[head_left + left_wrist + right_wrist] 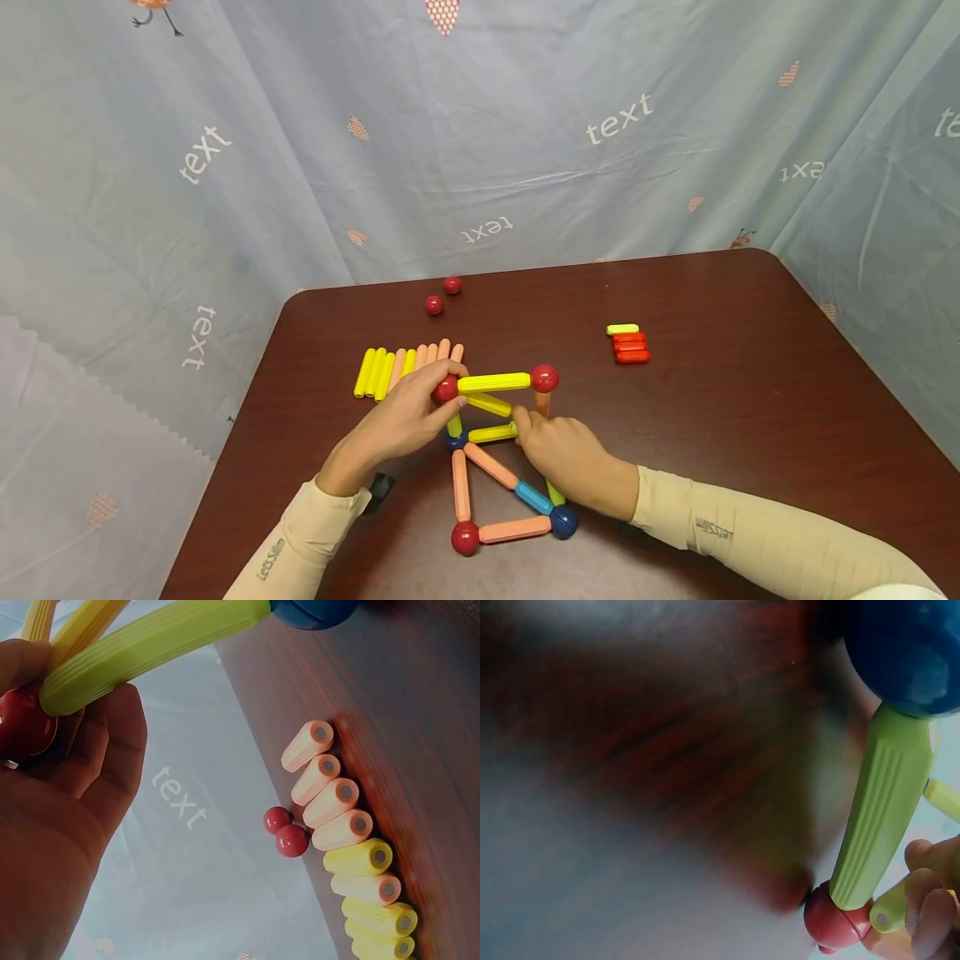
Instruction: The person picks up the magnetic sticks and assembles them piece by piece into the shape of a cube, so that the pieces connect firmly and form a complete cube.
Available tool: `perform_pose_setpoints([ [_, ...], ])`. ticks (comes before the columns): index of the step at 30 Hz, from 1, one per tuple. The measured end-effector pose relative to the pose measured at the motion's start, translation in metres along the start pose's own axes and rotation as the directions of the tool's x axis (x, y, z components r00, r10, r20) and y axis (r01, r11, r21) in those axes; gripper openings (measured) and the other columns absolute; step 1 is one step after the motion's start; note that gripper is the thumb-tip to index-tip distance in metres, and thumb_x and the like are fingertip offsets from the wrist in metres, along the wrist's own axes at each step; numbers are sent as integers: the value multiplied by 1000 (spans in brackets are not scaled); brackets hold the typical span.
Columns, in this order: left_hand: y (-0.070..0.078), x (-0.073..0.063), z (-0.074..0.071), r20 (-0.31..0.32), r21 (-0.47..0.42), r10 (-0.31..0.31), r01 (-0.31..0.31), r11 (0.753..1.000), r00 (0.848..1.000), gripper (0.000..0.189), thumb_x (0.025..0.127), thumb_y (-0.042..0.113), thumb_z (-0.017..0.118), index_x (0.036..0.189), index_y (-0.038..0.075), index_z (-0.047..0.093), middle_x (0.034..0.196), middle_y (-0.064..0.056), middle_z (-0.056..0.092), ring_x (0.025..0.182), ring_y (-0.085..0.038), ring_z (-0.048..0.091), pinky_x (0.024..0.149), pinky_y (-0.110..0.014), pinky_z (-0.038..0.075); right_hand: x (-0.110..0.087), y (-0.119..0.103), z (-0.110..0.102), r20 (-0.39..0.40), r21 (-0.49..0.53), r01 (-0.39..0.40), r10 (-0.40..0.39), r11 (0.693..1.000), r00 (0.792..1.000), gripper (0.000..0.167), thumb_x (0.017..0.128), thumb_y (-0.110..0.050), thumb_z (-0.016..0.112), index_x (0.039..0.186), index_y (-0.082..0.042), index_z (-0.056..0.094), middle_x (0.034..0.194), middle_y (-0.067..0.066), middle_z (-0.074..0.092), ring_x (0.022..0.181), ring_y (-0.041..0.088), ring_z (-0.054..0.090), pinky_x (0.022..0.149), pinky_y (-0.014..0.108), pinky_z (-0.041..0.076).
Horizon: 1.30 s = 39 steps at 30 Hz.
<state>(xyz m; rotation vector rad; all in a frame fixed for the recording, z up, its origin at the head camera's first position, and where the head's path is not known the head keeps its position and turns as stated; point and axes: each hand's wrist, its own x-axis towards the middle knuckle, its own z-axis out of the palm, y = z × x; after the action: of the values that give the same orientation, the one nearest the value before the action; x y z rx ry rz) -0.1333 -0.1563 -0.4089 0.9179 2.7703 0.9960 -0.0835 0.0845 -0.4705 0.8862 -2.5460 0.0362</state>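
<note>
Cream fabric sleeves (pixel 780 533), printed "LetsSlim", nearest. Your left hand (pixel 408 417) grips a glossy red ball (pixel 446 388); your right hand (pixel 577 458) pinches a lime-yellow ribbed rod (pixel 889 907). Mixed-colour ball-and-rod frame (pixel 515 530) between them, on the dark-brown table (pixel 750 375). Likely step: joining rods; next calls for seating its end squarely. Pale-blue fabric curtain (pixel 450 167) reads "text".

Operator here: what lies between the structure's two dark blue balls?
In the head view, a peach stick and a light blue stick, end to end, span from the rear blue ball to the front blue ball.
</note>
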Motion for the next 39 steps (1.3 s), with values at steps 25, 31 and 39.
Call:
perform_pose_setpoints([
  [25, 1, 0, -2, 29, -29, -18, 19, 999, 999, 36, 94, 16, 74, 125, 12, 57, 110, -1, 63, 93, -14, 61, 81, -23, 57, 2, 6, 0, 53, 45, 1, -4, 999, 999, 31, 92, -21, 77, 109, -7, 54, 78, 3, 63, 42, 10, 50, 40, 22, 46],
  [31, 1, 0, -2, 31, -26, -14, 14, 1000, 999, 35, 94, 16, 74, 124, 13, 57, 109, -1, 64, 94, -14, 60, 82, -24, 57, 1, 8, -4, 124, -78, 87, -77, 993, 989, 44, 89, -15, 79, 124, -7, 54, 77, 2, 61, 42, 8, 42, 41, 18, 43],
  [39, -1, -3, -4, 27, -13, -25, 25, 1000, 999, 35, 93, 17, 75, 123, 15, 58, 108, 1, 64, 95, -14, 59, 83, -26, 57, 6, 5, -2, 127, -203, 124, -99, 971, 987, 50, 87, -19, 81, 127, -10, 54, 67, -2, 56, 38, 6, 41, 41, 16, 41],
])
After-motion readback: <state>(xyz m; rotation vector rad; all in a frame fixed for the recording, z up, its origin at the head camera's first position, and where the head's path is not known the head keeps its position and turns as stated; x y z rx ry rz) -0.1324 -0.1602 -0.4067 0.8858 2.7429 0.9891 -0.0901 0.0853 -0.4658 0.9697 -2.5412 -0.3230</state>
